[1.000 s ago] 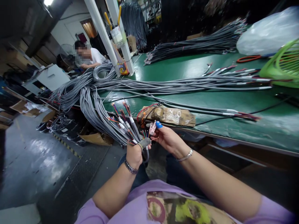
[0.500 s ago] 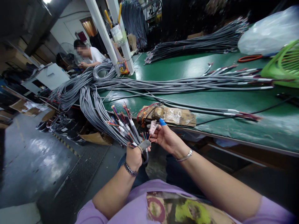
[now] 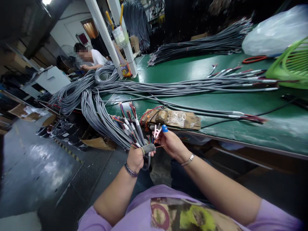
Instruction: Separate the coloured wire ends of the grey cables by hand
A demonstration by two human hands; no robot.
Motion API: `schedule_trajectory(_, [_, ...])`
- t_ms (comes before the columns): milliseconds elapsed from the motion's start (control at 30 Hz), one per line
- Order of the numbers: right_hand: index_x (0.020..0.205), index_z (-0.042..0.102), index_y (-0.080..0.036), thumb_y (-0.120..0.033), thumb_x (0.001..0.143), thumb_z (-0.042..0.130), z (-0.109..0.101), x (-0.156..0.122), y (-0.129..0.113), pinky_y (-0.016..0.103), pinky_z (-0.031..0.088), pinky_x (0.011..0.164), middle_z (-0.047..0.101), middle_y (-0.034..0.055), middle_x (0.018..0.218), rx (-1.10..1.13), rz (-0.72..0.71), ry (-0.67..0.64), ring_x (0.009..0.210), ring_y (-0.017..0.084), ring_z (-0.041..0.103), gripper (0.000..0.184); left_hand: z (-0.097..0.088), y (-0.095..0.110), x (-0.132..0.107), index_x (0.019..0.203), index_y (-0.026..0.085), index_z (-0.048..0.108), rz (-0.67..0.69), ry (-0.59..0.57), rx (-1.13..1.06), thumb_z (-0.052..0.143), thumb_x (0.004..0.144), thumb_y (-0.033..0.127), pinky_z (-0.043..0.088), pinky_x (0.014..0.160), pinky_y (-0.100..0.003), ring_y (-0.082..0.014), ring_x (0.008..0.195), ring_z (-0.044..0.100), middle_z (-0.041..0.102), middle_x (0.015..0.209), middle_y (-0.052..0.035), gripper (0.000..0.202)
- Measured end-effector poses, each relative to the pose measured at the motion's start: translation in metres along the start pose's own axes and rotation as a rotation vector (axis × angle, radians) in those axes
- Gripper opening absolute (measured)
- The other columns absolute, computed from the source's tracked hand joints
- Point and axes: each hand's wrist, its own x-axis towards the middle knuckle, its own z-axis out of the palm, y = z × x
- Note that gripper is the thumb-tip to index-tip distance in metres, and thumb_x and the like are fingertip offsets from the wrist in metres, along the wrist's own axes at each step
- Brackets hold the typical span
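Observation:
My left hand [image 3: 137, 158] is closed around a grey cable [image 3: 147, 163], its thumb in a grey covering. Thin coloured wires [image 3: 149, 139] fan out of that cable's end towards my right hand. Several more stripped cable ends [image 3: 132, 127] with white bands stand up just beyond the left fist. My right hand [image 3: 173, 145], with a blue cover on the thumb, is closed on a small pink clip-like piece [image 3: 157, 131] beside the fanned wires. One orange wire [image 3: 159, 146] reaches towards its fingers; whether they touch it I cannot tell.
A taped wooden block [image 3: 176, 118] lies on the green table's near edge [image 3: 240, 141]. Long grey cables [image 3: 168, 88] run across the table, bunched at left. Behind are dark cables [image 3: 197, 46], a plastic bag [image 3: 276, 30] and a green basket [image 3: 288, 65]. A person [image 3: 95, 57] sits far left.
The pink piece, blurred before, now shows its forked outline. My left hand has shifted slightly left, and the right hand has shifted a little. The whole view has moved slightly.

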Motion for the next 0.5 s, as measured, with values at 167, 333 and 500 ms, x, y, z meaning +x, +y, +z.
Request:
schedule_trajectory(167, [0.077,0.065,-0.018,-0.058,0.070,0.069,0.003,0.005,-0.001,0.027,0.047,0.056,0.064,0.0010,0.069,0.159,0.133,-0.047,0.058,0.012,0.055,0.041,0.007,-0.002,0.005,0.044,0.014,0.059,-0.019,0.032,-0.007,0.077,0.058,0.034,0.047,0.048,-0.026,-0.0149,0.044,0.058,0.055,0.040,-0.0017,0.030])
schedule_trajectory(333, [0.074,0.064,-0.019,-0.057,0.070,0.070,0.004,0.008,0.002,0.027,0.046,0.057,0.063,-0.0002,0.065,0.188,0.106,-0.003,0.059,0.013,0.056,0.038,0.010,-0.002,0.006,0.044,0.015,0.057,-0.027,0.074,-0.007,0.078,0.056,0.033,0.048,0.049,-0.026,-0.0160,0.047,0.060,0.054,0.040,-0.0010,0.030])
schedule_trajectory(500, [0.074,0.064,-0.019,-0.055,0.069,0.071,0.006,0.009,0.003,0.027,0.045,0.056,0.063,-0.0003,0.065,0.217,0.100,0.012,0.057,0.013,0.055,0.038,0.013,-0.001,0.007,0.047,0.014,0.059,-0.034,0.088,-0.027,0.079,0.055,0.034,0.043,0.043,-0.024,-0.0126,0.039,0.054,0.054,0.039,0.0001,0.029])
